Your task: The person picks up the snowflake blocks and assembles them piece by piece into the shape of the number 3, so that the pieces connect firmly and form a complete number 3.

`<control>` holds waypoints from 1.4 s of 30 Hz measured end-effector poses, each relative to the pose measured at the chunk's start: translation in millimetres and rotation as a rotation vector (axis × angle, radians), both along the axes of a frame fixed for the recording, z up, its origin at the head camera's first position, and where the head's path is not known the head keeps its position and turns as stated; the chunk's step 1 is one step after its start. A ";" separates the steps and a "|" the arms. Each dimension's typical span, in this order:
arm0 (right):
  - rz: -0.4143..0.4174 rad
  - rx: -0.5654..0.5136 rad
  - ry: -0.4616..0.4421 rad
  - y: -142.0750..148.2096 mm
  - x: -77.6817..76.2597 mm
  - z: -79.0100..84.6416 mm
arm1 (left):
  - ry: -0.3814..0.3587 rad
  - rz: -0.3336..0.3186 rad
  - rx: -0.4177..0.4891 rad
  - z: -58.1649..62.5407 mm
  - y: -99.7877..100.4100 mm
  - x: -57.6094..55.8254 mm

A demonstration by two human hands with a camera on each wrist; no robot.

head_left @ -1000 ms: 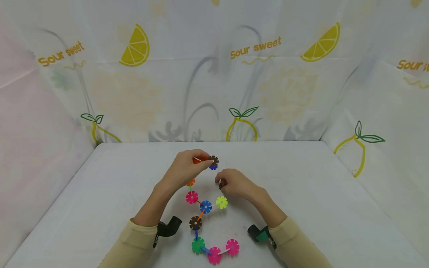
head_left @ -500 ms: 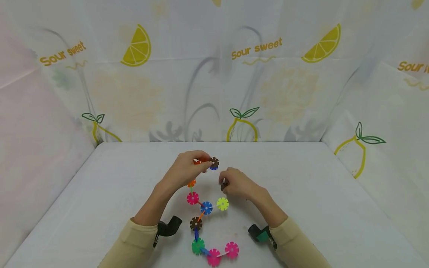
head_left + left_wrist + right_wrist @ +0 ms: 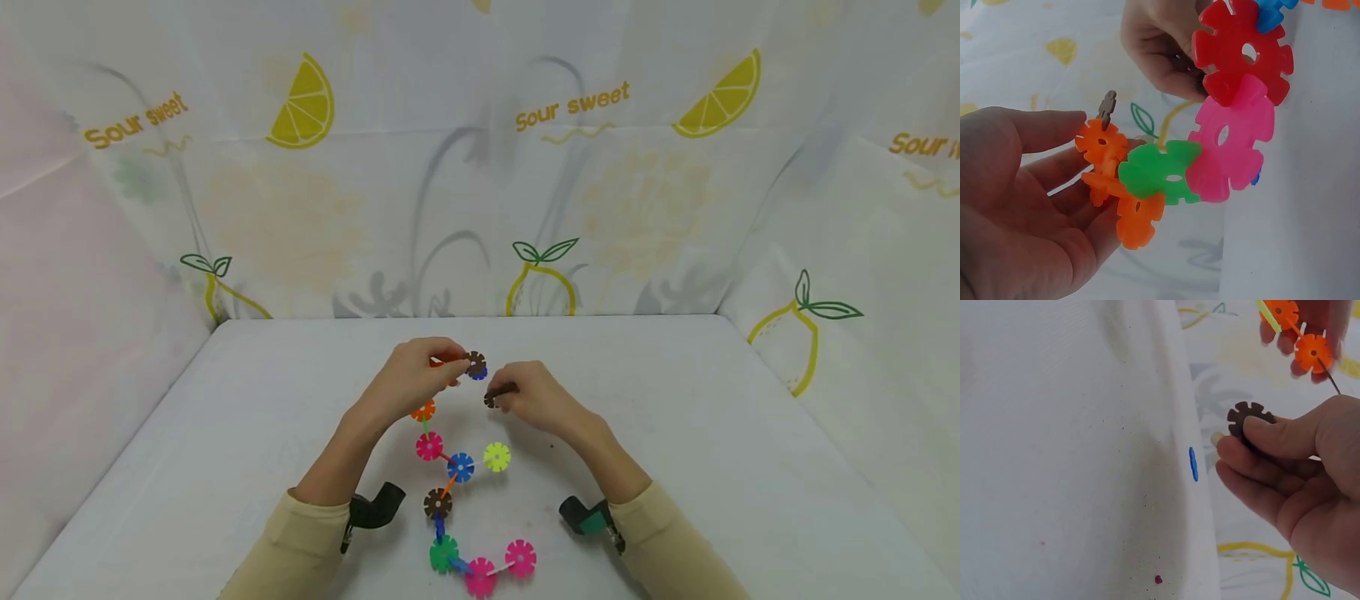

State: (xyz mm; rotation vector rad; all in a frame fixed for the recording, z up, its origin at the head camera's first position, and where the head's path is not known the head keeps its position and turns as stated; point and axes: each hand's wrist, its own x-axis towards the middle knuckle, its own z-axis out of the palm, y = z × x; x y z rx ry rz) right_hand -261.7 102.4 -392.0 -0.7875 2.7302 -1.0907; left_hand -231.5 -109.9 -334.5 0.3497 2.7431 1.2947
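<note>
My left hand (image 3: 416, 367) grips the far end of a chain of slotted plastic discs, its fingers around the orange discs (image 3: 1102, 142). A brown disc (image 3: 476, 363) stands out past its fingertips. Toward me the chain runs through a green disc (image 3: 1160, 172), a pink disc (image 3: 430, 447) and a blue disc (image 3: 461, 467), where a yellow disc (image 3: 497, 457) branches off. My right hand (image 3: 536, 398) pinches another brown disc (image 3: 1240, 415) between thumb and fingers, to the right of the left hand and slightly nearer me. The two brown discs are apart.
Nearer me the chain bends through a brown disc (image 3: 438, 504), a green disc (image 3: 444, 553) and pink discs (image 3: 521, 558) on the white table (image 3: 675, 467). A small blue piece (image 3: 1194, 464) shows edge-on. Behind the table hangs a lemon-print cloth (image 3: 420, 208).
My right hand has moved away from me, up toward the level of the left hand, with its brown disc turned in the fingers. The left hand has barely moved.
</note>
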 end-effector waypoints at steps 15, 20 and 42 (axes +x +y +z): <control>-0.056 -0.220 0.060 3.5 3.3 12.3 | -0.004 -0.018 0.014 1.8 -2.8 -2.0; -0.045 -0.261 0.093 5.7 5.1 18.6 | -0.005 -0.006 0.023 1.7 -3.1 -2.4; 0.021 -0.192 0.295 2.4 14.1 28.2 | 0.014 0.015 0.052 2.8 -1.4 0.9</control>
